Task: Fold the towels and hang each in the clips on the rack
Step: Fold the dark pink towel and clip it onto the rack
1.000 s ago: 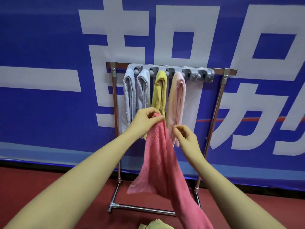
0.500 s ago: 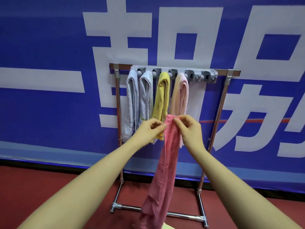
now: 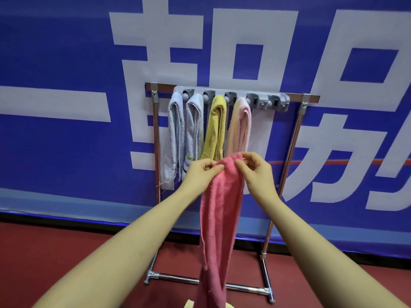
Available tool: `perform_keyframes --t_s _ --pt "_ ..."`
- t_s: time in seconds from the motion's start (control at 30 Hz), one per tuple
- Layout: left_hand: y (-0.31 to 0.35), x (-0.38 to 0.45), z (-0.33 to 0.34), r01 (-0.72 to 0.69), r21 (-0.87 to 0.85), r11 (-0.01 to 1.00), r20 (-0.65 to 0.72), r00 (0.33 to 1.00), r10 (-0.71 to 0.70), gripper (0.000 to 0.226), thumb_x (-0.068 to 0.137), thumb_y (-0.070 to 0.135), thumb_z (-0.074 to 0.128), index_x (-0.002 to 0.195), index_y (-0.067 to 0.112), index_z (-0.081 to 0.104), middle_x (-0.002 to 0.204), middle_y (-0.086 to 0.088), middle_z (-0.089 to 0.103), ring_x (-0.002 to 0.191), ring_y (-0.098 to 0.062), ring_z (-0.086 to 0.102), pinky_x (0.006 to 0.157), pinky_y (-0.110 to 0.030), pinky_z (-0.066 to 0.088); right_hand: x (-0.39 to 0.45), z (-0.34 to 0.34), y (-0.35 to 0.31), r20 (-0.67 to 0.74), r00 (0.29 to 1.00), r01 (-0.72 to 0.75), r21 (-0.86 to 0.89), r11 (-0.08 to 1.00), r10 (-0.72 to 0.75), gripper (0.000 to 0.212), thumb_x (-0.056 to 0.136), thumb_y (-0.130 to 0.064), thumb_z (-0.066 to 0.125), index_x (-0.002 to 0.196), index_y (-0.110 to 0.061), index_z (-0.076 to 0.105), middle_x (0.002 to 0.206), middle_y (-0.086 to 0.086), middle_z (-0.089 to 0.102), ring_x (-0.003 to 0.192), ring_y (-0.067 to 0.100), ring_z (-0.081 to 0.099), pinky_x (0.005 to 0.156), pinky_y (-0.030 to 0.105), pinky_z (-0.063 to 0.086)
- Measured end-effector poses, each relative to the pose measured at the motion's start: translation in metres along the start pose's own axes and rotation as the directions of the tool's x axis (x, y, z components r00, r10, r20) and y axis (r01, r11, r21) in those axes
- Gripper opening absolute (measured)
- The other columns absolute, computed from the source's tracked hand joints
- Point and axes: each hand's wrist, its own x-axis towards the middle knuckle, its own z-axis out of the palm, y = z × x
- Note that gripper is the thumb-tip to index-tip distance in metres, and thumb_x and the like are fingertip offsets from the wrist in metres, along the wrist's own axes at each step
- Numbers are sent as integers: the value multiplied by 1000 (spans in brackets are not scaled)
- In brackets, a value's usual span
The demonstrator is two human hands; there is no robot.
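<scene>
A pink towel (image 3: 220,214) hangs long and narrow from both my hands in front of the rack (image 3: 295,138). My left hand (image 3: 200,174) pinches its top edge on the left, and my right hand (image 3: 258,172) pinches the top on the right. On the grey clip bar (image 3: 262,100) hang two white towels (image 3: 175,134), a yellow towel (image 3: 215,127) and a pale pink towel (image 3: 240,127). The two clips at the bar's right end (image 3: 275,102) hold nothing. The pink towel's lower end runs out of the picture at the bottom.
The rack's metal base bars (image 3: 242,286) lie on the red floor. A blue banner with big white characters (image 3: 66,107) stands right behind the rack. A bit of yellowish cloth (image 3: 189,304) shows at the bottom edge.
My right hand came up and took the towel's top beside my left hand. The spread towel has been gathered into a narrow hanging strip.
</scene>
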Motion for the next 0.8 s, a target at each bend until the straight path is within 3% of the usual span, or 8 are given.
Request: perform_keyframes --t_s 0.1,0.2,0.37,0.5,0.6,0.7,0.8 --pt "3 5 -4 -21 32 999 41 999 20 7 85 12 67 79 14 67 64 4 61 57 -2 54 61 -17 44 -4 -1 2 33 999 -20 3 1000 20 7 89 -9 64 93 -12 68 80 -4 68 72 -1 61 69 11 48" --pt "2 6 -7 -11 56 998 91 996 6 8 82 14 70 76 16 66 51 11 58 49 1 52 55 -14 42 -2 -2 0 -55 999 0 -20 1000 -1 8 90 -9 63 85 -11 69 75 -6 66 68 -6 57 67 10 46" --pt "-15 -3 -5 37 223 974 207 975 -85 20 82 26 71 70 12 61 65 0 50 60 -8 43 58 -21 33 4 -7 -5 -235 972 9 -60 998 -22 10 92 -16 60 86 -19 68 78 -12 65 75 -2 59 68 8 45" --pt "-38 -9 -12 93 237 967 178 974 -137 19 85 21 67 69 16 60 66 5 55 59 -1 47 59 -13 37 7 -17 -2 -370 929 -27 -74 997 -3 13 93 -16 56 87 -19 67 78 -14 64 77 -1 58 71 12 44" --pt "-49 -12 -18 108 299 948 144 977 -157 17 88 21 64 74 16 58 72 6 56 67 -4 49 66 -17 39 6 -21 2 -409 913 -43 -81 996 6 13 94 -16 56 86 -20 66 77 -14 63 75 -1 57 70 12 43" --pt "-52 -13 -21 117 304 946 101 983 -154 17 90 19 60 75 16 54 63 6 50 58 -6 42 55 -15 35 4 -22 9 -411 911 -71 -96 993 26 14 94 -16 55 86 -19 66 75 -13 62 74 1 57 68 15 44" --pt "-44 -6 -24 96 252 963 45 993 -111 12 88 19 63 78 12 60 68 -2 58 63 -11 50 64 -19 42 1 -23 18 -347 936 -103 -123 987 54 11 93 -13 55 89 -14 66 76 -8 62 72 4 57 70 20 46"
